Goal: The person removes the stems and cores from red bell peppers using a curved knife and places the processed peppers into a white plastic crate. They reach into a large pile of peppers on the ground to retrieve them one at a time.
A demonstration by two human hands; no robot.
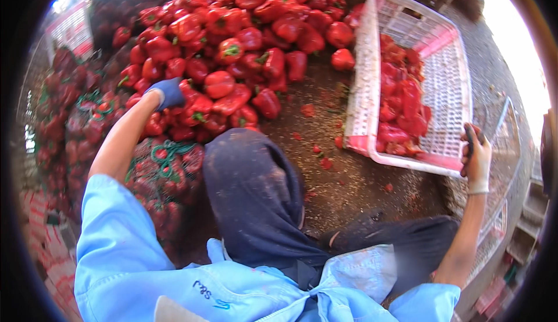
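Note:
My left hand [170, 93], in a blue glove, reaches into the near left side of a big heap of red bell peppers [220, 83]. Its fingertips are hidden, so I cannot see whether a pepper is gripped. On the far right, my right hand [476, 158], in a pale glove with dark parts, is beside the near right corner of a white and pink plastic crate [465, 83]. Those fingers are curled around something dark that I cannot make out. Inside the crate, red pepper pieces [401, 101] lie along its left side.
Green-tied net sacks of peppers [165, 174] stand at my left. My dark-trousered knee [250, 165] rises between heap and crate. Pepper scraps [308, 110] and pale seeds litter the brown floor [331, 191]. More crates [526, 214] sit at the right edge.

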